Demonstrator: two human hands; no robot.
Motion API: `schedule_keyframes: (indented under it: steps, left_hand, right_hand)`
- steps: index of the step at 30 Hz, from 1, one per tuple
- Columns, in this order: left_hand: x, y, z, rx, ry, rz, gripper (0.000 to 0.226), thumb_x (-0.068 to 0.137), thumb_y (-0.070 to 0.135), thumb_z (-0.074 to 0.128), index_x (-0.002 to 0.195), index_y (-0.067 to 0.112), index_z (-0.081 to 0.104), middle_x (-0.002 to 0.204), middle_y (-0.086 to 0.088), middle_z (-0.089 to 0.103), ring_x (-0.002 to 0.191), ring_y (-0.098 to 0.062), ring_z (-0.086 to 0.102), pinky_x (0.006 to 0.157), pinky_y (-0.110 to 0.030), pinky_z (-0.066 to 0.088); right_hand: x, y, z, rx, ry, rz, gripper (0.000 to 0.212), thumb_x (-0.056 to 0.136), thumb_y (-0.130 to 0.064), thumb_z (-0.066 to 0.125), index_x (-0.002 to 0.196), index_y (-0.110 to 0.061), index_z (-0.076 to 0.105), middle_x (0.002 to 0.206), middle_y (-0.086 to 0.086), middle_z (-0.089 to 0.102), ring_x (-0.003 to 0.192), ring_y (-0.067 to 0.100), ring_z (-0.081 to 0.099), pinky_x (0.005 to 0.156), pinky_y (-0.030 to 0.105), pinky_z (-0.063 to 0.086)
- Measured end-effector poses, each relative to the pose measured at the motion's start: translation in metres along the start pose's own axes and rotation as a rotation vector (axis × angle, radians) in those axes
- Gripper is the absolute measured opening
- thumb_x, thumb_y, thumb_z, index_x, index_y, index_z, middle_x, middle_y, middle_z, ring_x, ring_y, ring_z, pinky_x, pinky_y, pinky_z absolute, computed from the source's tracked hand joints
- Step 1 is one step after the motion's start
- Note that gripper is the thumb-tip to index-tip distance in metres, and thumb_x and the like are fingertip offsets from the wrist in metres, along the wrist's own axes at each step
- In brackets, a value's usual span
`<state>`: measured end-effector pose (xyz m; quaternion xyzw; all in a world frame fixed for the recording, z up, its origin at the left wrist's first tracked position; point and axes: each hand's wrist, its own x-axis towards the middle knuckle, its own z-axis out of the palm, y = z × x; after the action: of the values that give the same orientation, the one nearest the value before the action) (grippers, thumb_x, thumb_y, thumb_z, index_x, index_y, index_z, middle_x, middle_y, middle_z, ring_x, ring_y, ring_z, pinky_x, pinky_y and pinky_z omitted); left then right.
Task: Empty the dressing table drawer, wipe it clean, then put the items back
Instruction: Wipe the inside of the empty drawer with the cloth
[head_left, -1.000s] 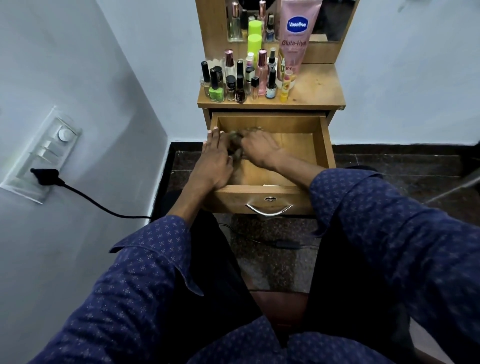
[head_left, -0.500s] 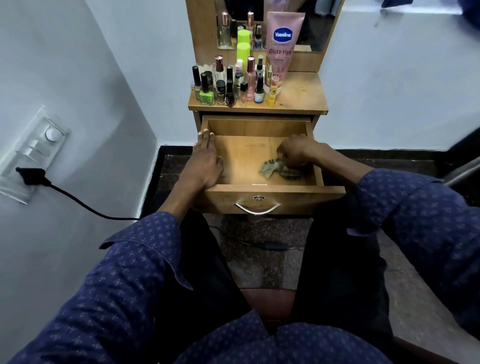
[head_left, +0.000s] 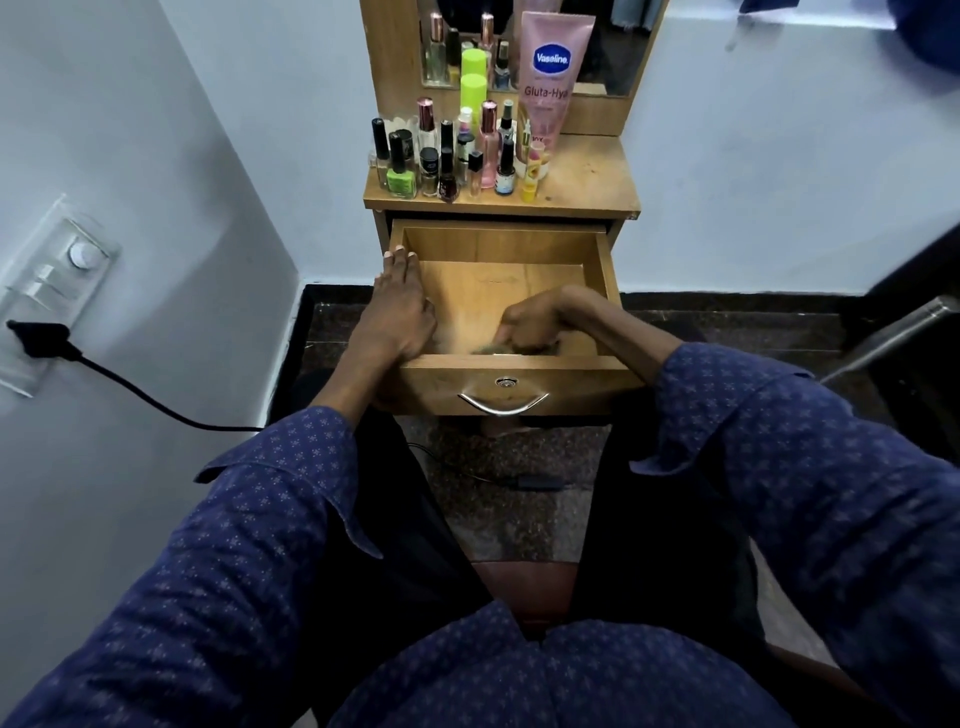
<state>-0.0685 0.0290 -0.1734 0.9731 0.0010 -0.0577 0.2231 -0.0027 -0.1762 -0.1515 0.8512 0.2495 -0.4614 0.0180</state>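
Near edge: drawer (head_left: 605, 270) pulled well out, its front panel and metal handle (head_left: 503, 404) close to the knees. Nothing but the cloth shows inside.

Right hand (head_left: 530, 322) low against the inside of the front panel, grip curled round a small dull-green cloth (head_left: 491, 349). Cloth is blurred; how much of it touches the wood cannot be told. Judged step: wiping, front corner.

Left hand (head_left: 397, 317) lies along the drawer's left wall, fingers (head_left: 400, 260) straight and together, flat on the rim, gripping nothing. It appears to steady the drawer.

Far: the task's items, a crowd of nail-polish and perfume bottles (head_left: 447, 156) plus a tall pink Vaseline tube (head_left: 548, 88), stand on the counter (head_left: 587, 182) above the drawer, packed touching, near its front edge.

Risks, as judgement:
- Hard strokes may jolt the cabinet; narrow upright bottles could topple, roll off or fall into the drawer.
- The tube leans on the mirror frame and may slide.
- Left-hand weight on an extended drawer may tip or strain it.
- Back corners may go unwiped.
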Motion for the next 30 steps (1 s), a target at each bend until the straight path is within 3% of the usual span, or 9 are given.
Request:
schedule_keyframes:
  steps: [3,7,10,13,15,18,21,26,30]
  left_hand:
    - [-0.001,-0.001,0.0,0.008,0.013,-0.005,0.071,0.111,0.02,0.039,0.166,-0.001,0.0,0.175,-0.018,-0.008,0.163,-0.03,-0.008,0.131,-0.04,0.0]
    - [-0.001,-0.001,-0.001,-0.008,-0.001,-0.002,0.07,0.111,0.02,0.039,0.166,0.0,0.001,0.175,-0.018,-0.008,0.163,-0.029,-0.008,0.131,-0.039,0.0]
    - [-0.001,-0.003,-0.002,-0.027,0.004,0.005,0.071,0.111,0.019,0.04,0.166,-0.001,0.001,0.175,-0.017,-0.007,0.163,-0.029,-0.008,0.131,-0.039,0.0]
    - [-0.001,-0.003,-0.001,-0.027,0.005,0.008,0.071,0.11,0.018,0.041,0.166,-0.001,0.001,0.175,-0.018,-0.007,0.163,-0.03,-0.007,0.132,-0.039,0.001]
    - [0.0,-0.003,-0.001,-0.032,0.0,0.009,0.072,0.11,0.018,0.041,0.166,-0.001,0.0,0.175,-0.018,-0.008,0.163,-0.03,-0.007,0.131,-0.039,0.001]
    - [0.001,-0.003,-0.001,-0.033,0.001,-0.001,0.072,0.11,0.019,0.041,0.166,0.0,0.001,0.176,-0.017,-0.007,0.163,-0.029,-0.007,0.132,-0.039,0.0]
    - [0.004,-0.003,-0.001,-0.037,0.001,-0.008,0.073,0.11,0.021,0.042,0.167,0.001,0.002,0.176,-0.016,-0.007,0.163,-0.028,-0.007,0.132,-0.041,0.001]
    - [0.004,-0.003,0.0,-0.03,-0.002,-0.014,0.073,0.111,0.022,0.043,0.167,0.001,0.002,0.176,-0.016,-0.006,0.163,-0.029,-0.006,0.132,-0.041,0.001]
    - [0.003,-0.002,-0.001,-0.022,-0.001,-0.016,0.072,0.111,0.022,0.043,0.167,0.002,0.002,0.176,-0.015,-0.006,0.163,-0.028,-0.006,0.132,-0.041,0.002]
  right_hand:
    - [0.003,-0.027,0.006,0.11,0.062,-0.096,0.027,0.102,-0.006,0.041,0.11,-0.008,0.067,0.09,0.0,0.063,0.075,0.015,0.056,0.052,0.022,0.047]
    - [-0.002,-0.021,0.013,0.184,0.04,-0.092,0.025,0.102,-0.03,0.045,0.101,-0.021,0.068,0.106,0.004,0.069,0.091,0.023,0.061,0.077,0.036,0.05]
    - [-0.027,0.006,0.009,0.154,0.001,0.044,0.036,0.107,-0.039,0.045,0.119,-0.015,0.069,0.122,0.011,0.072,0.103,0.025,0.068,0.089,0.041,0.056]
    - [-0.045,0.03,0.011,0.082,-0.057,0.21,0.045,0.111,-0.046,0.04,0.136,-0.016,0.062,0.133,0.003,0.064,0.124,0.027,0.061,0.103,0.044,0.052]
    - [-0.046,0.033,0.015,0.049,-0.033,0.226,0.044,0.111,-0.043,0.041,0.142,-0.018,0.06,0.14,0.002,0.06,0.125,0.027,0.059,0.105,0.045,0.05]
    - [-0.05,0.029,0.02,0.095,0.048,0.167,0.036,0.111,-0.028,0.042,0.135,-0.017,0.066,0.134,0.007,0.063,0.121,0.031,0.062,0.1,0.045,0.056]
    - [-0.065,0.038,0.027,0.188,0.163,0.08,0.031,0.105,-0.008,0.043,0.1,-0.025,0.068,0.107,0.002,0.063,0.102,0.025,0.06,0.082,0.036,0.053]
    - [-0.086,0.045,0.039,0.311,0.366,0.006,0.019,0.104,-0.014,0.061,0.115,-0.023,0.073,0.12,0.002,0.067,0.112,0.023,0.058,0.095,0.037,0.046]
    - [-0.097,0.051,0.058,0.39,0.726,0.078,0.021,0.094,-0.015,0.076,0.11,-0.029,0.078,0.119,0.0,0.072,0.113,0.022,0.063,0.09,0.035,0.05]
